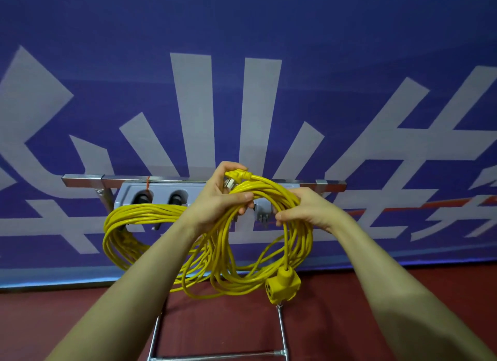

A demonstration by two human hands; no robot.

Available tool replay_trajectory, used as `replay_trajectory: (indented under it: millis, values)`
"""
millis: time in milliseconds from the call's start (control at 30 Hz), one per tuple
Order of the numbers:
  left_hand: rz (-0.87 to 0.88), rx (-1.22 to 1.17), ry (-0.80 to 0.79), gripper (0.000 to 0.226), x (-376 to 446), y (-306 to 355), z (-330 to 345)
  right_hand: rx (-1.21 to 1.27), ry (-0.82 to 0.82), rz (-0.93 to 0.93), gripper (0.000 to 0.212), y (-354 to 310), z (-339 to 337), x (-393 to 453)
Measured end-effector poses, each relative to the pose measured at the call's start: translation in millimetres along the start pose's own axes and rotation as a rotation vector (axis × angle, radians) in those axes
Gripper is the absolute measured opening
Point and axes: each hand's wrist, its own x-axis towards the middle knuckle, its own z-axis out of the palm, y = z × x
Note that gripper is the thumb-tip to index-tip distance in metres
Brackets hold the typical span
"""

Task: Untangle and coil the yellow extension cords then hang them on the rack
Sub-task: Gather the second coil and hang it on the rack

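I have both hands up at the top of a coiled yellow cord (271, 253), just in front of the grey rack (161, 192) on its metal rail (121, 178). My left hand (217, 202) has its fingers curled round the bundled loops at the top of the coil, and its fingertips also pinch the cord's yellow plug (238, 175), which sticks up just above the grip. My right hand (306, 207), just to the right of the left one, wraps round the same bundle where the loops bend downward, thumb on the near side. Below both grips the coil hangs in loose, uneven loops, and the yellow multi-outlet socket block (283, 285) dangles beneath my right hand at the bottom of the coil, in front of a thin metal stand leg (281, 331). To the left of my left hand a second yellow coil (126, 234) already hangs on the rack, draped below two black hooks (158, 198). Behind everything is a blue banner (242, 24) with large white strokes, and under the hanging loops a dark red floor (215, 323).
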Motion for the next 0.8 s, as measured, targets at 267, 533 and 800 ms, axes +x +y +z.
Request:
replay_trajectory:
  millis: [267, 533, 800]
  values:
    - [-0.103, 0.044, -0.048, 0.050, -13, 2, -7, 0.111, -0.007, 0.012, 0.017, -2, 10, -13]
    - [-0.142, 0.372, -0.071, 0.046, -15, 12, -8, 0.027, -0.006, -0.024, 0.020, 3, 8, -24]
    - [-0.341, 0.860, -0.240, 0.050, -9, 33, 13, -0.153, 0.025, -0.072, 0.027, -4, 6, -33]
